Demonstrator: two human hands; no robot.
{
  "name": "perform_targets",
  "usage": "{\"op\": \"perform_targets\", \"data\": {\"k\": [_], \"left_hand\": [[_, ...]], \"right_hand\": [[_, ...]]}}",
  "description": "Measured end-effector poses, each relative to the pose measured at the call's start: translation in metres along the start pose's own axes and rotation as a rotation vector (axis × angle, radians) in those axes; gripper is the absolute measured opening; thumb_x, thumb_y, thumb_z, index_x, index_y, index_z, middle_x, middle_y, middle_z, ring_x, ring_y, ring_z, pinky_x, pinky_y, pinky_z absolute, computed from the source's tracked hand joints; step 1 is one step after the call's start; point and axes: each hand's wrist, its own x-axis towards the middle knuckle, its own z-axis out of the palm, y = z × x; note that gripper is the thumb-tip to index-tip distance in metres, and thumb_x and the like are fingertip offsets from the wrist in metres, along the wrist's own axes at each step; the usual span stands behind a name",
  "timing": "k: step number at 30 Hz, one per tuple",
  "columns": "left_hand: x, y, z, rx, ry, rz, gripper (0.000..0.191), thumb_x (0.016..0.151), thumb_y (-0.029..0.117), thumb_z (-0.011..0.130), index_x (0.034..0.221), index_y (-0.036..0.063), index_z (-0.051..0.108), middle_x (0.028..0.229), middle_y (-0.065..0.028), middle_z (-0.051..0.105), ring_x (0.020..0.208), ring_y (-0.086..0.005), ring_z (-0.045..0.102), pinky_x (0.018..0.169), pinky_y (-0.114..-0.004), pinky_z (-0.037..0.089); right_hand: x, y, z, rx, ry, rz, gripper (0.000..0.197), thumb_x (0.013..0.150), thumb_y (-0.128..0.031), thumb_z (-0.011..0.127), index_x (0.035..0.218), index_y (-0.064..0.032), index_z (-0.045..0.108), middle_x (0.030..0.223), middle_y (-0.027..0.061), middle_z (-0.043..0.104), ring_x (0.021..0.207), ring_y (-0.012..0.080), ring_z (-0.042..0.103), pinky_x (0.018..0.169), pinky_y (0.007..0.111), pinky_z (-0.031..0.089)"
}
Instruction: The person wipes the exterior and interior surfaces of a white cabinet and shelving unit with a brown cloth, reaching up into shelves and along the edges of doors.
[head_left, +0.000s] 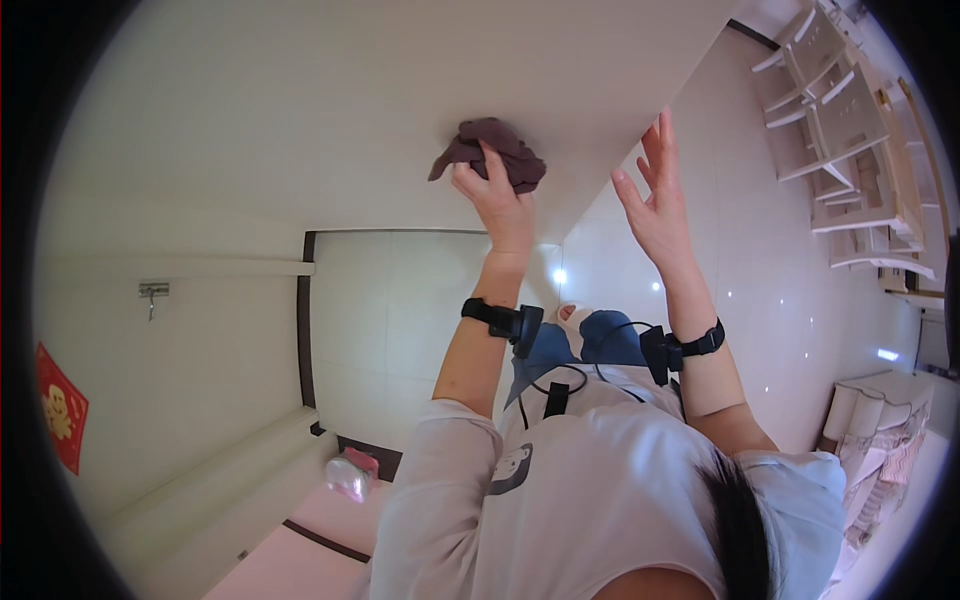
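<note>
My left hand (499, 191) grips a bunched dark purple-brown cloth (510, 150). The cloth is pressed against a pale, smooth wall (337, 112), with one loose corner sticking out to the left. Farther right, my right hand (656, 199) is raised with its fingers spread and holds nothing. Its fingertips are at the wall's outer vertical edge; whether they touch it I cannot tell. Each forearm wears a black strap with a small device, and cables run from them across my shirt.
White chairs (847, 112) stand beside a table (900, 172) at the right, on glossy tiles (720, 262). A sofa (877, 442) is at lower right. At left are a door (202, 375), a metal hook (154, 291), a red paper decoration (61, 409) and a plastic-wrapped bundle (352, 474).
</note>
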Motion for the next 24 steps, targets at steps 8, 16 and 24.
{"op": "perform_targets", "data": {"k": [8, 16, 24], "left_hand": [[-0.059, 0.046, 0.031, -0.492, -0.527, -0.17, 0.072, 0.07, -0.011, 0.06, 0.14, 0.0016, 0.048, 0.122, -0.0227, 0.043, 0.115, -0.042, 0.046, 0.1, -0.042, 0.041], [-0.062, 0.075, 0.01, -0.761, -0.67, -0.367, 0.066, 0.07, -0.008, 0.07, 0.133, 0.0021, 0.052, 0.117, -0.0122, 0.055, 0.109, -0.026, 0.059, 0.094, -0.033, 0.049], [0.006, 0.097, 0.027, -0.674, 0.066, -0.383, 0.051, 0.076, -0.013, 0.062, 0.124, -0.0012, 0.052, 0.125, -0.0107, 0.05, 0.111, -0.0225, 0.055, 0.098, -0.033, 0.047]], "right_hand": [[-0.048, 0.072, 0.002, 0.276, -0.056, 0.418, 0.081, 0.095, -0.016, 0.062, 0.157, -0.0072, 0.011, 0.156, 0.0217, 0.026, 0.145, 0.031, 0.029, 0.111, 0.041, 0.034], [-0.066, 0.095, 0.001, 0.527, 0.213, 0.527, 0.052, 0.094, -0.014, 0.064, 0.137, 0.002, 0.039, 0.122, 0.0121, 0.057, 0.113, 0.0183, 0.055, 0.098, 0.032, 0.044], [0.033, 0.07, -0.001, -0.172, 0.164, -0.335, 0.076, 0.084, -0.016, 0.071, 0.147, 0.0019, 0.032, 0.152, 0.0239, 0.029, 0.135, 0.0436, 0.034, 0.112, 0.045, 0.032]]}}
